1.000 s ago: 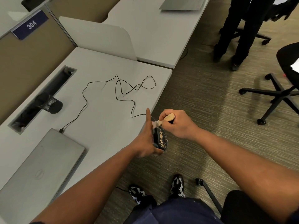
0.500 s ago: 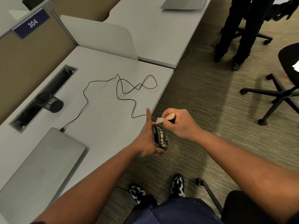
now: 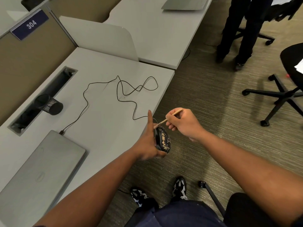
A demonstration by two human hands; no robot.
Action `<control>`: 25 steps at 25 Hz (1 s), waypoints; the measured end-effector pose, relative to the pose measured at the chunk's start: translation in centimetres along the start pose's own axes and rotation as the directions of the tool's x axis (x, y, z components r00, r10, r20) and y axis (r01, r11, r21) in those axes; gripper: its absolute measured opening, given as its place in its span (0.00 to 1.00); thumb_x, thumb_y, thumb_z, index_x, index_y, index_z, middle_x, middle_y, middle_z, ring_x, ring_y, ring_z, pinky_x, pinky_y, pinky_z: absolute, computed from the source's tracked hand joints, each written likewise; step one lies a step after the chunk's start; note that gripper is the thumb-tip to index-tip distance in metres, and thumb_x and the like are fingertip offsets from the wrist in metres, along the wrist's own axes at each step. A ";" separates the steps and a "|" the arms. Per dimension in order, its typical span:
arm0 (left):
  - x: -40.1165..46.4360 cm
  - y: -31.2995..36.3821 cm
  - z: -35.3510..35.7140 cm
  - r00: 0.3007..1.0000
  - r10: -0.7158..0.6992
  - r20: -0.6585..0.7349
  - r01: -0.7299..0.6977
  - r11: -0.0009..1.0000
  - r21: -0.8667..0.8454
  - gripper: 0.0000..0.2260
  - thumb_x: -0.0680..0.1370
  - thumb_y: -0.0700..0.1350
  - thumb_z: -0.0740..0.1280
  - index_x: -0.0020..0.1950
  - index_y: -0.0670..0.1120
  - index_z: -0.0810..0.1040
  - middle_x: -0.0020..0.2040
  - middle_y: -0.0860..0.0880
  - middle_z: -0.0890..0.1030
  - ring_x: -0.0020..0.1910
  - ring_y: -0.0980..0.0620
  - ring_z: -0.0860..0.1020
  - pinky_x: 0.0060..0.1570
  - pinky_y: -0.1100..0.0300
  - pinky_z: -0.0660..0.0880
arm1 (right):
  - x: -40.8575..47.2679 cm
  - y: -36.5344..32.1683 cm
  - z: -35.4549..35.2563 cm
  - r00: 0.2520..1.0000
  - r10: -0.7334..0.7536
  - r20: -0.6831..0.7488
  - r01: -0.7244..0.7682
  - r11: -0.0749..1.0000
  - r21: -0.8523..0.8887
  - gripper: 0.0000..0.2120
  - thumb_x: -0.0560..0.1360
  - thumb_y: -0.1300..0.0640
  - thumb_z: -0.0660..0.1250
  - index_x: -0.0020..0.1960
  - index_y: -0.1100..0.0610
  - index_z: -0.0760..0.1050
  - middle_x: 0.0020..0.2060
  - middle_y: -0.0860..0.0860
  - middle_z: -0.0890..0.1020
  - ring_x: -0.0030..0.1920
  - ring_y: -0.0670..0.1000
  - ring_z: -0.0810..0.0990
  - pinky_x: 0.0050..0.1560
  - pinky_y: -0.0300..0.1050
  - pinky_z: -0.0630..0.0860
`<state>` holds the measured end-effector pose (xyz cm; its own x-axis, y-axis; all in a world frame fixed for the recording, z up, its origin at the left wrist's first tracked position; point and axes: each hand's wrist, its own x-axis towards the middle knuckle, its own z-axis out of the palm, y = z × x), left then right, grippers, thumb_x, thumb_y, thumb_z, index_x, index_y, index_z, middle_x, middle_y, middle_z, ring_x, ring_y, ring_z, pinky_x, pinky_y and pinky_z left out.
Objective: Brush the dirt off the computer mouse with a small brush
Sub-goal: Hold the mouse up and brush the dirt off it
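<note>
My left hand (image 3: 148,145) grips a black computer mouse (image 3: 163,140) on edge, just off the desk's front edge above the carpet. Tan dirt is speckled over the mouse's top face. The index finger of that hand points straight up. My right hand (image 3: 183,124) pinches a small wooden-handled brush (image 3: 170,117) like a pen. The brush tip touches the upper front end of the mouse. The mouse's thin black cable (image 3: 121,89) loops across the desk to the plug at the laptop.
A closed grey laptop (image 3: 37,169) lies on the white desk (image 3: 101,118) at the left. A black mesh cup (image 3: 49,104) lies by the cable slot. Office chair base (image 3: 278,95) and a standing person's legs (image 3: 237,30) are at the right. My shoes (image 3: 179,187) are below.
My right hand has turned, so the brush handle now angles up to the right and shows more. The brush tip stays at the mouse's upper end. The left hand holds steady.
</note>
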<state>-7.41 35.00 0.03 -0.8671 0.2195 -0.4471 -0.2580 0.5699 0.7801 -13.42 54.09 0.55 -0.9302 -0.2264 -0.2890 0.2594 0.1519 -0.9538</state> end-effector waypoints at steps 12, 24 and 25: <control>-0.2 0.0 -0.3 0.999 0.046 -0.022 -0.046 0.999 0.009 0.73 0.65 0.38 0.85 0.74 0.75 0.24 0.80 0.52 0.61 0.77 0.42 0.70 0.65 0.38 0.79 | 0.2 0.3 -0.9 0.998 0.054 0.017 -0.055 0.996 0.065 0.05 0.81 0.58 0.69 0.49 0.60 0.80 0.36 0.55 0.85 0.36 0.51 0.82 0.37 0.44 0.79; -0.1 -0.1 -0.8 0.998 0.059 -0.026 -0.059 0.998 -0.018 0.72 0.67 0.34 0.83 0.76 0.72 0.25 0.83 0.54 0.56 0.79 0.45 0.68 0.71 0.45 0.75 | 0.1 -0.4 -1.4 0.992 0.006 0.129 -0.015 0.998 0.067 0.05 0.81 0.64 0.66 0.54 0.61 0.80 0.43 0.59 0.85 0.42 0.53 0.82 0.41 0.46 0.78; -0.1 -0.1 -0.9 0.998 0.057 -0.031 -0.057 0.998 -0.023 0.72 0.67 0.34 0.83 0.76 0.72 0.25 0.83 0.54 0.57 0.79 0.44 0.69 0.70 0.45 0.76 | 0.1 -0.4 -1.4 0.989 0.004 0.149 -0.011 0.999 0.046 0.05 0.81 0.64 0.66 0.54 0.61 0.80 0.44 0.59 0.86 0.42 0.53 0.82 0.41 0.46 0.78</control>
<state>-7.64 34.21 0.38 -0.8930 0.2269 -0.3887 -0.2177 0.5380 0.8144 -14.00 55.37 1.00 -0.8799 -0.3667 -0.3021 0.2815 0.1097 -0.9533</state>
